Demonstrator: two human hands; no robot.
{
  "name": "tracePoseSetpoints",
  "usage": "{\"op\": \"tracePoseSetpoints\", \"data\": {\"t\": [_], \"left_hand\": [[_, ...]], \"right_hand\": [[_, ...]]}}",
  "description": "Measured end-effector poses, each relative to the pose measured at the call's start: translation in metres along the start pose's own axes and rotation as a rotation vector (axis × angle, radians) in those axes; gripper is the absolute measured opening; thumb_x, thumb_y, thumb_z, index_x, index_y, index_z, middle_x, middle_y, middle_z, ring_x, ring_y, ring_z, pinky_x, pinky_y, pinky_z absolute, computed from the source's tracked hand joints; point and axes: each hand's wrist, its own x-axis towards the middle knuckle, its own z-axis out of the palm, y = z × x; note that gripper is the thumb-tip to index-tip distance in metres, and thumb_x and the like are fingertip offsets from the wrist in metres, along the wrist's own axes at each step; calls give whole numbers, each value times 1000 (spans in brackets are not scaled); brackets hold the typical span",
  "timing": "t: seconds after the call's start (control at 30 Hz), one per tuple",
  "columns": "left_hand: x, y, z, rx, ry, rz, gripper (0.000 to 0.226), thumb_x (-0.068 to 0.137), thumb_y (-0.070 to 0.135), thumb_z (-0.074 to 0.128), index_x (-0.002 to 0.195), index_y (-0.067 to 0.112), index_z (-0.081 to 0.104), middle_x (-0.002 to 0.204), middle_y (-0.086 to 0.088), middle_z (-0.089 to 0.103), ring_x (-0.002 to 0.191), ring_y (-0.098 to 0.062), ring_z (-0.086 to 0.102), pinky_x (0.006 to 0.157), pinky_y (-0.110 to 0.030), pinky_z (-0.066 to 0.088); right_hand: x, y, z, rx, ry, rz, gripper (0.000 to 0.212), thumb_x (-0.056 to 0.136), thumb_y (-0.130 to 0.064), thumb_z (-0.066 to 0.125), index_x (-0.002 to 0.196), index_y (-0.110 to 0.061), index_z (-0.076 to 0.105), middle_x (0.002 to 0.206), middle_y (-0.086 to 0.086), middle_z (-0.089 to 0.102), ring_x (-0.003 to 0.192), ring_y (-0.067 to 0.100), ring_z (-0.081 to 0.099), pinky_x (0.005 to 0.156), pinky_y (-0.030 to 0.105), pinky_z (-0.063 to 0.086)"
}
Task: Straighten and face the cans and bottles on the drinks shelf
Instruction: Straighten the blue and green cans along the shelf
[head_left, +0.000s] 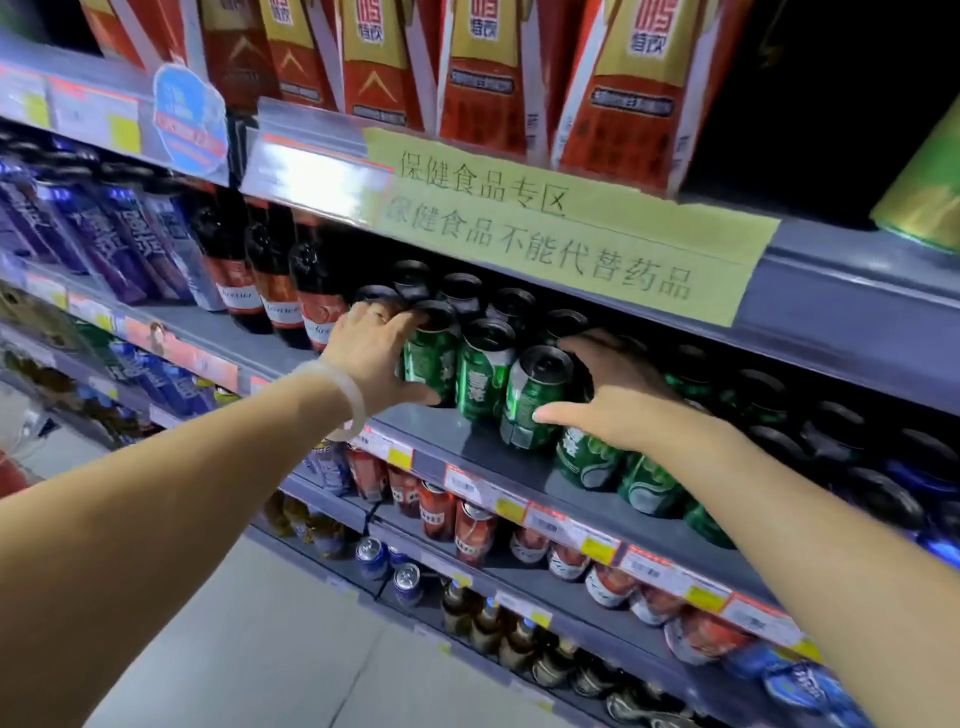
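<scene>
Green beer cans sit near the shelf front edge. Left hand wraps one, right hand curls fingers round a tilted can. Slick, rigid, probably heavy-ish; grab mid-body.
</scene>
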Motion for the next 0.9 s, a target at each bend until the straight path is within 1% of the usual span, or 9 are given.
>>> {"op": "tracePoseSetpoints", "data": {"t": [0.07, 0.17, 0.27, 0.37, 0.53, 0.63, 0.7, 0.8, 0.9], "left_hand": [[15, -14, -1, 35, -8, 43, 97, 61, 61, 72, 141, 22, 34, 133, -15, 46, 125, -34, 36, 106, -39, 30], [36, -27, -6, 0, 24, 172, 94, 62, 54, 76, 141, 23, 36, 144, -12, 36, 132, -33, 29, 111, -39, 24], [57, -36, -9, 36, -20, 277, 91, 63, 59, 73, 140, 29, 36, 146, -8, 34, 132, -32, 29, 111, -39, 26], [72, -44, -6, 43, -103, 300, 89, 65, 63, 69, 140, 32, 33, 146, -6, 36, 133, -31, 27, 109, -40, 30], [79, -46, 1, 37, -90, 358, 91, 64, 63, 68, 141, 30, 33, 145, -6, 40, 134, -29, 25, 108, -39, 30], [79, -46, 1, 6, -89, 378, 87, 65, 62, 68, 139, 26, 37, 143, -9, 42, 133, -29, 31, 106, -37, 31], [80, -47, 0, -8, -91, 389, 86, 65, 62, 68, 137, 26, 40, 141, -9, 44, 131, -29, 34, 103, -36, 32], [79, -48, 0, -36, -100, 399, 84, 64, 61, 69, 136, 26, 42, 138, -9, 46, 130, -29, 36, 102, -34, 33], [75, -52, -3, -73, -110, 418, 82, 64, 61, 70, 134, 29, 44, 133, -8, 51, 126, -29, 40, 100, -35, 35]], "right_hand": [[19, -19, 6, 8, -3, 19, 85, 74, -49, 71, 143, -21, 29, 150, 2, 28, 136, 23, 32, 106, 31, 30], [46, -40, 15, 16, 8, 53, 93, 72, -51, 72, 145, -21, 24, 151, 5, 27, 137, 24, 30, 108, 35, 30], [66, -49, 22, -23, 10, 107, 91, 70, -52, 74, 142, -16, 30, 146, 8, 35, 132, 28, 37, 106, 38, 36], [75, -49, 28, -40, -27, 141, 86, 69, -52, 74, 137, -17, 36, 143, 6, 41, 126, 27, 44, 101, 37, 41], [85, -48, 37, -13, -32, 189, 92, 68, -52, 75, 143, -22, 30, 150, 3, 34, 134, 26, 38, 108, 36, 35], [85, -47, 38, 52, -29, 219, 91, 70, -47, 75, 145, -25, 27, 153, 1, 29, 137, 24, 33, 108, 32, 30], [85, -47, 37, 65, -35, 225, 91, 70, -47, 75, 145, -25, 27, 153, 0, 28, 138, 23, 31, 107, 31, 29], [84, -49, 37, 77, -28, 240, 91, 68, -48, 77, 143, -26, 30, 152, -1, 31, 136, 22, 34, 106, 31, 31], [80, -51, 37, 81, -22, 230, 89, 64, -51, 78, 139, -28, 36, 146, -2, 40, 131, 22, 41, 100, 29, 35]]}}
